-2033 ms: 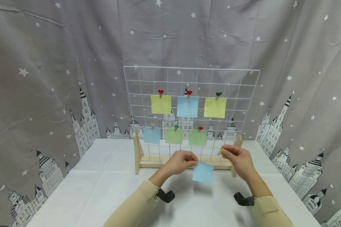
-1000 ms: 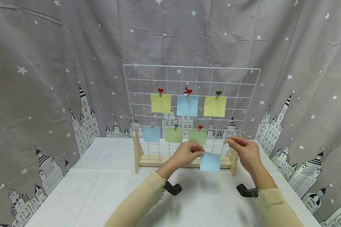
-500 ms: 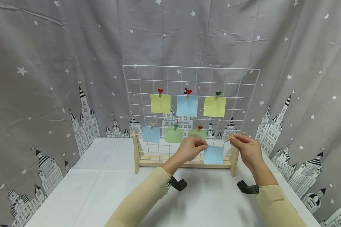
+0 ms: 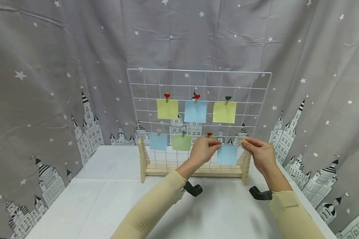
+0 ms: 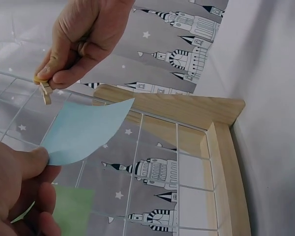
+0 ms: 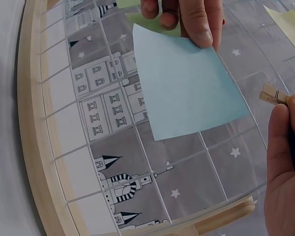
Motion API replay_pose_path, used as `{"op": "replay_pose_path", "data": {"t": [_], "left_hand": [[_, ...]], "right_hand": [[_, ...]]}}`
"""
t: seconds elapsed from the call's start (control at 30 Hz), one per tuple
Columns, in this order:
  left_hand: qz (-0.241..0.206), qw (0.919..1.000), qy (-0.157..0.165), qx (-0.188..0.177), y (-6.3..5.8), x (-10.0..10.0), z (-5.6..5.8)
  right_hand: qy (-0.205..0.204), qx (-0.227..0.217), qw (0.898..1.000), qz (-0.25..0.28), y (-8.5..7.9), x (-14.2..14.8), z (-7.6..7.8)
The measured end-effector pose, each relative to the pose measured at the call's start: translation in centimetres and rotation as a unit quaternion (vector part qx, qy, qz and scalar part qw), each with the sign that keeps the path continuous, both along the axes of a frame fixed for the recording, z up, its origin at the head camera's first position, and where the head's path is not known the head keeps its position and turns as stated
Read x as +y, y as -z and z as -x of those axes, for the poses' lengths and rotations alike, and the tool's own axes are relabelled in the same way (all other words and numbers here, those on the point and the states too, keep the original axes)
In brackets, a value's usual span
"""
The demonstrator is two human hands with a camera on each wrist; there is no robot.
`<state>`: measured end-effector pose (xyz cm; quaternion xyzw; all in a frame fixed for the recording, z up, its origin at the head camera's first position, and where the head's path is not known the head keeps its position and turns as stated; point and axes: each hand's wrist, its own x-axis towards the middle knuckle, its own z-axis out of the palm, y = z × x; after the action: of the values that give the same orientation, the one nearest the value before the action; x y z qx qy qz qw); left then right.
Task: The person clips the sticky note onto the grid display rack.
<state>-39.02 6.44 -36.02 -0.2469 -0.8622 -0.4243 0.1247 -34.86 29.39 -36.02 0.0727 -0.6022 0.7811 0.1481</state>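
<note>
A blue paper note [image 4: 227, 155] hangs in front of the lower right of a white wire grid [image 4: 197, 70]. My left hand [image 4: 204, 150] pinches the note by its upper left corner. Just to the right, my right hand [image 4: 259, 153] pinches a small wooden clothespin [image 6: 273, 94], whose tip points toward the note. In the left wrist view, a bit of yellow shows on the clothespin under the right thumb. The clothespin and the note are apart. Behind my left hand, a green note [image 5: 73, 209] is mostly hidden in the head view.
Heart-topped clips hold yellow, blue and green notes on the grid in two rows, such as a yellow note [image 4: 224, 112] above. A wooden stand [image 4: 194, 171] carries the grid on a white table [image 4: 86, 196]. A grey castle-print curtain [image 4: 92, 39] hangs behind.
My left hand has raised the blue note up and to the right, closer to the grid and the clothespin. My right hand has risen slightly with the clothespin, then stayed nearly still.
</note>
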Motion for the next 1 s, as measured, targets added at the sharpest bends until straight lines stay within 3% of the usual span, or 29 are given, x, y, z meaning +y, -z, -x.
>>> {"op": "replay_pose_path", "data": {"t": [0.4,1.0], "left_hand": [[-0.02,0.9994,-0.029,0.006,-0.1,1.2,0.0],[-0.022,0.9963,-0.076,0.035,-0.5,2.8,0.0]], "right_hand": [[0.003,0.02,0.999,0.025,0.0,-0.2,0.8],[0.033,0.008,0.999,-0.005,-0.7,-0.9,1.8]]}}
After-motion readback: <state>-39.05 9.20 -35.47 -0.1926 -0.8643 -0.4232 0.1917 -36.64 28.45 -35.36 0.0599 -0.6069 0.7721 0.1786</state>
